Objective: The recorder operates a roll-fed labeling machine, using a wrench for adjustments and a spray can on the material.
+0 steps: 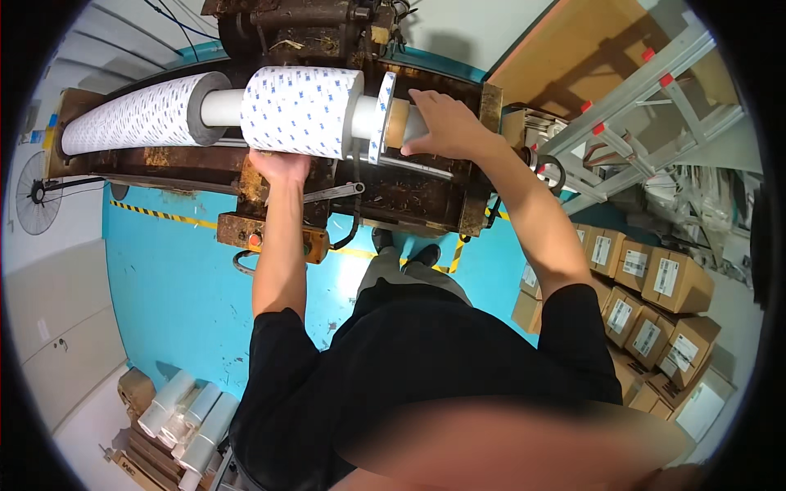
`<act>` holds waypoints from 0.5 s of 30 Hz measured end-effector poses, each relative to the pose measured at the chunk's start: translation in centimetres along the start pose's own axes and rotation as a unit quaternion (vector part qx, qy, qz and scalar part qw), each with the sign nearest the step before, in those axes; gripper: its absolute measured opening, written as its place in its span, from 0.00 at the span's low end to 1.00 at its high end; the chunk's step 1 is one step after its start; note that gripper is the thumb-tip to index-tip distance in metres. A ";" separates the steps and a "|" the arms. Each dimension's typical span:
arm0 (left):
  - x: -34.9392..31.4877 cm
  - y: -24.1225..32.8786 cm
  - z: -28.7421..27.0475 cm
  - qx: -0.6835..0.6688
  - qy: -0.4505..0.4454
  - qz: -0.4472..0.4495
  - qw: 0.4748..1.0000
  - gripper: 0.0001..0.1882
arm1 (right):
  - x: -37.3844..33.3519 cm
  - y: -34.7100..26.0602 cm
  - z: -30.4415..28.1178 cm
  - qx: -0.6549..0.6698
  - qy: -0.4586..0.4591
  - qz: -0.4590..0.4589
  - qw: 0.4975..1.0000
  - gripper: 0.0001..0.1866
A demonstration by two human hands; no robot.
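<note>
A wide white roll (299,112) of blue-printed material sits on a pale shaft over a rusty machine (409,192). My left hand (282,166) cups this roll from its near underside, with most of its fingers hidden beneath it. To the right, a narrow printed disc-like roll (381,119) stands apart on the same line, then a tan ring (397,123). My right hand (450,125) spans the grey end of the shaft (416,124), fingers over the top and thumb below. A longer printed roll (135,113) lies further left on the shaft.
An orange control box (315,244) with buttons hangs at the machine's front. A metal bar (332,193) juts out nearby. Cardboard boxes (647,262) are stacked at right, below an aluminium ladder (639,114). Wrapped rolls (201,417) stand at lower left; a fan (38,192) is at far left.
</note>
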State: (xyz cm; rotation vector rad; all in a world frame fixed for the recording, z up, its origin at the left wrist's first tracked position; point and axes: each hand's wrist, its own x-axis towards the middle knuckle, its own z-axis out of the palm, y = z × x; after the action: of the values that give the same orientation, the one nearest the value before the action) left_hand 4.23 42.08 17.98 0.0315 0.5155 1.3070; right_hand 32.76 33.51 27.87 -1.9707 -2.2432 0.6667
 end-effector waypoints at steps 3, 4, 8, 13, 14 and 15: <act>-1.5 -1.4 0.6 0.028 -0.027 -0.014 0.999 0.32 | 0.9 -0.5 0.7 -0.023 -0.021 0.001 1.000 0.52; -2.0 -1.9 1.0 0.016 -0.022 -0.041 0.999 0.33 | 1.0 -0.4 1.0 -0.026 -0.031 0.002 0.999 0.51; -3.0 -3.1 1.7 0.031 -0.021 -0.051 0.998 0.36 | 1.2 0.0 2.5 -0.006 0.034 -0.006 0.999 0.51; -1.9 -5.5 1.7 0.005 -0.062 0.030 0.998 0.39 | 1.7 0.4 3.2 0.001 0.060 -0.031 0.998 0.46; -1.9 -5.6 1.6 0.009 -0.063 0.029 0.998 0.39 | 1.6 0.5 3.3 0.004 0.062 -0.031 0.998 0.46; -1.9 -5.6 1.5 0.015 -0.065 0.031 0.997 0.39 | 1.5 0.7 3.5 0.005 0.078 -0.042 0.996 0.44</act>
State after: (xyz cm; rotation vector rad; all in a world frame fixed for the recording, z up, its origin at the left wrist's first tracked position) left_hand 9.64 39.18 18.26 0.1565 0.4263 1.3472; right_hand 31.96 34.10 24.08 -1.8427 -2.2106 0.4948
